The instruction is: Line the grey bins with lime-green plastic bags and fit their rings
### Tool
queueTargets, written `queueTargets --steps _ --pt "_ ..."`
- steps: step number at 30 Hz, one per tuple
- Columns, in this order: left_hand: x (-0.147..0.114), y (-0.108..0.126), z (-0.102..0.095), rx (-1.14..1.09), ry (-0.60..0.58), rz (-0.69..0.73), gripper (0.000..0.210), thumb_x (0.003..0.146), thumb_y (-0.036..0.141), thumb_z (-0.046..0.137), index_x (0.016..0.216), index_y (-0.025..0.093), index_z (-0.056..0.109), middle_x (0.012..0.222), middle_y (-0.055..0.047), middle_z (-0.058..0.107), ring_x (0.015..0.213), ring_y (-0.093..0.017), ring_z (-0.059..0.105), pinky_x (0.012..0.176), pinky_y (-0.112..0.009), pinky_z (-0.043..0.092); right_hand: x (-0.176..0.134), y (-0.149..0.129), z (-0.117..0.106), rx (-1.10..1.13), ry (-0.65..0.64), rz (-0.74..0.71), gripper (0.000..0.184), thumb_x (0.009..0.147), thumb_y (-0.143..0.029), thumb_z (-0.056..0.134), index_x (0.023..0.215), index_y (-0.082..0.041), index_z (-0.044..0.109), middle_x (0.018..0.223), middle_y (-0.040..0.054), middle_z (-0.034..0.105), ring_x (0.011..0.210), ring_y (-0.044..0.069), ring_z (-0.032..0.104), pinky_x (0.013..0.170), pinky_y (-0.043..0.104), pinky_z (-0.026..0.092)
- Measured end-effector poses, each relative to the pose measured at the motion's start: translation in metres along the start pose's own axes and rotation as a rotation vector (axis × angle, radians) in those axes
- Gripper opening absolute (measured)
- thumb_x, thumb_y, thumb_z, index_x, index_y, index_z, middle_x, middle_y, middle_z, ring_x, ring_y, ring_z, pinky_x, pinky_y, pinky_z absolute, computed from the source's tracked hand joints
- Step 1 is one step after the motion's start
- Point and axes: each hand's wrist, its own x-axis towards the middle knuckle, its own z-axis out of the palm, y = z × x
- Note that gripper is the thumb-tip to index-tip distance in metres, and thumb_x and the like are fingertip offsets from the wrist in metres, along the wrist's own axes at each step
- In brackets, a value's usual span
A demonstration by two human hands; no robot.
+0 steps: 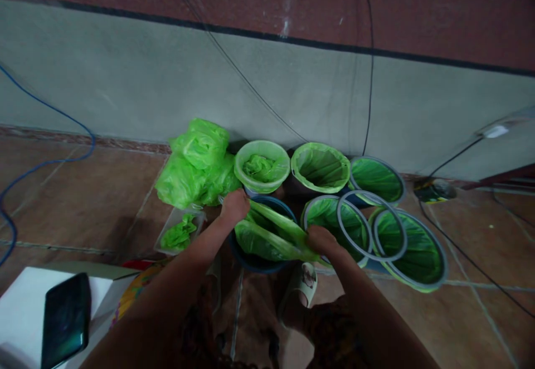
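A translucent green plastic bag (267, 238) is stretched between my two hands over a blue bin (246, 260). My left hand (235, 207) grips the bag's rim on the left side. On the right, my right hand (321, 241) has its fingers closed around the other end of the rim. The bag's mouth gapes narrowly, and its lower part hangs inside the bin. Beside my right hand stands a bin lined with a green bag (334, 215), with a loose grey ring (340, 227) lying across it and its neighbour.
More lined bins (320, 168) stand along the wall, some with grey rings on their rims. At the left are a heap of green bags (200, 163) and a clear tray (161, 241). A phone (66, 319) lies on a white surface (20, 302). Cables (370, 79) hang down the wall.
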Motion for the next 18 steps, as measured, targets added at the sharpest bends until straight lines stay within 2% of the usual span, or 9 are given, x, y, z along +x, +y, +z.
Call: queueTargets --steps 2,3,5,7,11,14,16,18 --pt "-0.004 0.001 0.003 0.001 0.010 0.029 0.033 0.089 0.019 0.042 0.106 0.014 0.069 0.100 -0.012 0.074 0.097 -0.024 0.070 0.086 -0.031 0.051 -0.002 -0.004 0.000 0.023 -0.030 0.002 0.031 0.084 -0.027 0.057 0.109 -0.011 0.068 0.107 0.0201 0.070 0.102 0.032 0.067 0.079 0.037 0.049" --pt "-0.007 0.003 0.005 0.009 0.006 0.052 0.032 0.089 0.021 0.041 0.105 0.015 0.069 0.100 -0.012 0.074 0.096 -0.024 0.070 0.085 -0.032 0.052 -0.002 -0.007 -0.001 0.045 -0.007 -0.011 0.044 0.081 -0.031 0.062 0.120 -0.011 0.062 0.112 0.0200 0.069 0.105 0.032 0.066 0.083 0.038 0.049" --pt "-0.014 0.009 0.008 0.029 -0.011 0.096 0.031 0.091 0.024 0.041 0.102 0.016 0.069 0.098 -0.012 0.074 0.093 -0.024 0.070 0.083 -0.033 0.052 0.000 -0.013 -0.005 0.112 0.128 -0.081 0.073 0.077 -0.036 0.069 0.141 -0.011 0.044 0.128 0.0199 0.061 0.118 0.031 0.059 0.094 0.038 0.046" --pt "-0.020 0.015 0.007 0.042 -0.023 0.154 0.030 0.093 0.027 0.041 0.101 0.018 0.068 0.097 -0.010 0.074 0.093 -0.023 0.069 0.082 -0.032 0.051 0.003 -0.021 -0.009 0.183 0.285 -0.182 0.084 0.077 -0.035 0.069 0.148 -0.011 0.032 0.140 0.0187 0.052 0.129 0.029 0.050 0.104 0.038 0.040" --pt "-0.029 0.024 0.002 0.026 -0.045 0.336 0.027 0.094 0.034 0.044 0.102 0.022 0.067 0.094 -0.006 0.073 0.093 -0.022 0.068 0.083 -0.030 0.049 0.008 -0.033 -0.011 0.275 0.451 -0.384 0.072 0.081 -0.030 0.064 0.146 -0.015 0.036 0.144 0.0136 0.049 0.133 0.026 0.043 0.110 0.040 0.034" --pt "-0.035 0.029 0.003 0.025 -0.068 0.501 0.028 0.094 0.032 0.043 0.098 0.021 0.068 0.093 -0.007 0.073 0.092 -0.022 0.067 0.088 -0.032 0.047 0.005 -0.041 -0.011 0.256 0.472 -0.538 0.043 0.086 -0.028 0.058 0.128 -0.019 0.056 0.135 0.0104 0.057 0.128 0.024 0.046 0.109 0.038 0.033" --pt "-0.038 0.030 0.007 0.052 -0.081 0.565 0.028 0.095 0.029 0.041 0.096 0.019 0.068 0.094 -0.009 0.073 0.093 -0.022 0.067 0.092 -0.034 0.046 0.001 -0.045 -0.011 0.213 0.456 -0.559 0.025 0.092 -0.027 0.049 0.108 -0.020 0.066 0.117 0.0094 0.066 0.116 0.022 0.054 0.105 0.036 0.034" --pt "-0.039 0.028 0.010 0.096 -0.092 0.558 0.026 0.093 0.026 0.042 0.097 0.018 0.067 0.096 -0.010 0.073 0.095 -0.023 0.067 0.094 -0.037 0.045 -0.003 -0.047 -0.013 0.201 0.436 -0.494 0.028 0.096 -0.028 0.041 0.100 -0.020 0.067 0.101 0.0076 0.070 0.100 0.020 0.061 0.096 0.032 0.038"
